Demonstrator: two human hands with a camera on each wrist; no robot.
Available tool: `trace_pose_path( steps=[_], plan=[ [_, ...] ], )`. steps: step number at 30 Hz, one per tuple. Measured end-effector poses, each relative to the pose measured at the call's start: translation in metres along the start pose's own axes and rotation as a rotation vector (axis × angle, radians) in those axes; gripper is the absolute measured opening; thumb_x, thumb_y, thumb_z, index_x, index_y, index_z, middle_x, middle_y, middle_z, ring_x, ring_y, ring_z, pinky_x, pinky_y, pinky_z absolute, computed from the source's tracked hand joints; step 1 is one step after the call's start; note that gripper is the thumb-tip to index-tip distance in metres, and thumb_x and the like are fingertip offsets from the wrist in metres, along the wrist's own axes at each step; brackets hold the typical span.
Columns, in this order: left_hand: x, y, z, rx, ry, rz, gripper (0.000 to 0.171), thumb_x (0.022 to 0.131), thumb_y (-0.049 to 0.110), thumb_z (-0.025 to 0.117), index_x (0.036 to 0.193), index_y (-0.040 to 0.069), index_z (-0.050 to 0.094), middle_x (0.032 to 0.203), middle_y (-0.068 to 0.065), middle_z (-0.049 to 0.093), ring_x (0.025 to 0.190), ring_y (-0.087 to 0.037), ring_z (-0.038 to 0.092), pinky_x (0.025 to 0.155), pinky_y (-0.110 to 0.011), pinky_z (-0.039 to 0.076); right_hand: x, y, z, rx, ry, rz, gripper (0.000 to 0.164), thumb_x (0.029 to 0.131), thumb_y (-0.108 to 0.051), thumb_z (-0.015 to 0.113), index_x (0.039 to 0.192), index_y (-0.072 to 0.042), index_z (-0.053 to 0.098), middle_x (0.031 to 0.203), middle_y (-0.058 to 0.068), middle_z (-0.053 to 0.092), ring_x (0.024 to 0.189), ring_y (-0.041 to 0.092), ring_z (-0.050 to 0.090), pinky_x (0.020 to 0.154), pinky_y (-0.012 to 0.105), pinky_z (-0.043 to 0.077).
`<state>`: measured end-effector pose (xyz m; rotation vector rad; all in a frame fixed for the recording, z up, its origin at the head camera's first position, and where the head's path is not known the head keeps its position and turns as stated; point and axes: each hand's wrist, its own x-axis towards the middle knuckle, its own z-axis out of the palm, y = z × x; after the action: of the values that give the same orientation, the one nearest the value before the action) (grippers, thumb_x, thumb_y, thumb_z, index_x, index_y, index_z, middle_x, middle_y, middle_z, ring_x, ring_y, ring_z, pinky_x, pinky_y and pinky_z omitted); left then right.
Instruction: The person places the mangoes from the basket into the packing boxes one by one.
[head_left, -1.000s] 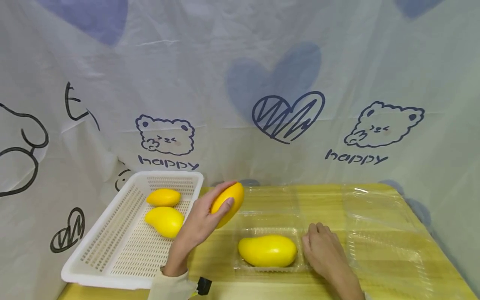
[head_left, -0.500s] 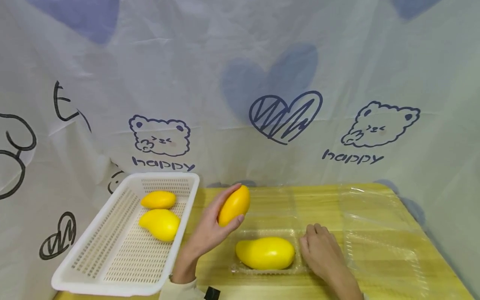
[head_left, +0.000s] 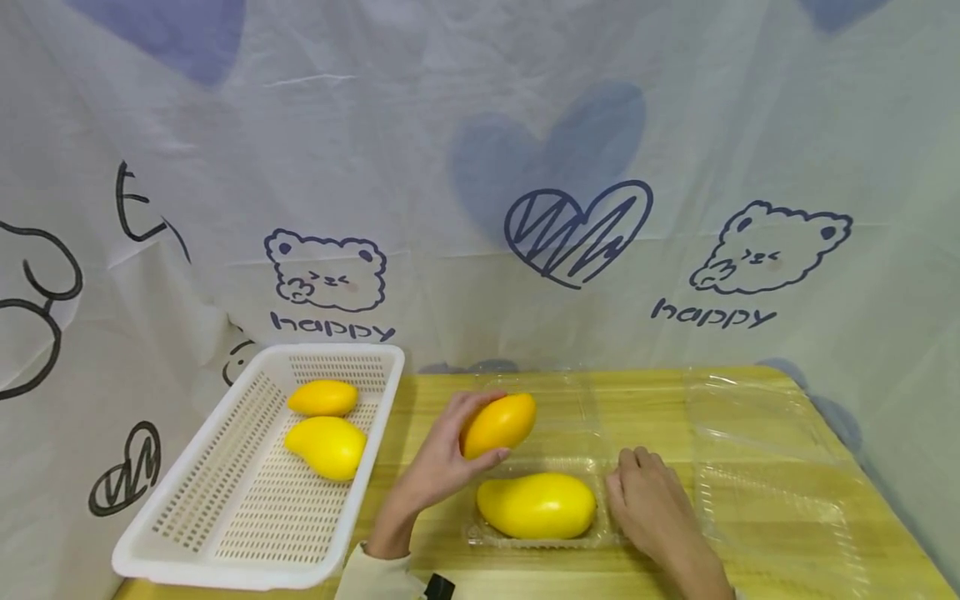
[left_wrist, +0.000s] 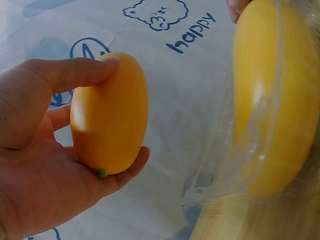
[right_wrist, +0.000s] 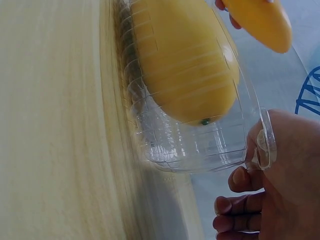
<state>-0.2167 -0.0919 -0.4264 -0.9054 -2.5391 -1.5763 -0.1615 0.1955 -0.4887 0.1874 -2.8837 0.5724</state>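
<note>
My left hand (head_left: 442, 462) grips a yellow-orange mango (head_left: 502, 425) between thumb and fingers, up over the rear left of a clear plastic clamshell box (head_left: 543, 542). A small green stem end shows on that held mango (left_wrist: 112, 120) in the left wrist view. Inside the box a larger yellow mango (head_left: 536, 506) lies on its side, toward the front. At the box's right side is my right hand (head_left: 652, 504); in the right wrist view its thumb and forefinger pinch the rim tab (right_wrist: 267, 140), other fingers curled below.
A white perforated plastic basket (head_left: 375, 467) stands at the left with two mangoes (head_left: 326, 447) in it. Another clear clamshell (head_left: 772, 508) lies spread on the wooden table (head_left: 645, 408) at the right. A printed cloth (head_left: 450, 317) hangs behind.
My left hand has carried its mango rightward and somewhat down, from beside the basket to over the box, tilting it flatter. The right hand has stayed at the box's edge.
</note>
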Motion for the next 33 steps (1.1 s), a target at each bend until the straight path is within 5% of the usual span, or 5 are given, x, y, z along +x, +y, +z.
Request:
trace_pose_path(
  steps=[11,22,33],
  plan=[
    [0.006,-0.016,0.010,0.010,-0.059,0.035,0.068,0.084,0.005,0.084,0.145,0.009,0.054,0.142,-0.009,0.057,0.122,-0.027,0.057,0.103,-0.047,0.049,0.004,0.000,-0.002,0.003,0.002,-0.002,0.020,0.102,-0.012,0.047,0.082,-0.011,0.051,0.080,0.003,0.046,0.075,0.021,0.043,0.070,0.037,0.039],
    [0.002,-0.024,0.027,0.057,-0.149,-0.026,0.053,0.097,0.027,0.072,0.146,0.013,0.056,0.132,-0.006,0.058,0.116,-0.023,0.057,0.101,-0.043,0.048,0.000,0.002,0.002,0.000,-0.013,0.016,0.019,0.102,-0.014,0.047,0.085,-0.010,0.053,0.082,0.004,0.048,0.078,0.021,0.045,0.073,0.040,0.041],
    [0.004,-0.031,0.038,0.125,-0.118,-0.027,0.053,0.092,0.014,0.078,0.143,0.010,0.060,0.136,-0.009,0.057,0.121,-0.029,0.057,0.106,-0.051,0.046,0.000,0.001,0.002,0.004,0.001,0.006,0.018,0.101,-0.012,0.048,0.083,-0.011,0.052,0.079,0.002,0.045,0.074,0.020,0.042,0.069,0.037,0.039]
  ],
)
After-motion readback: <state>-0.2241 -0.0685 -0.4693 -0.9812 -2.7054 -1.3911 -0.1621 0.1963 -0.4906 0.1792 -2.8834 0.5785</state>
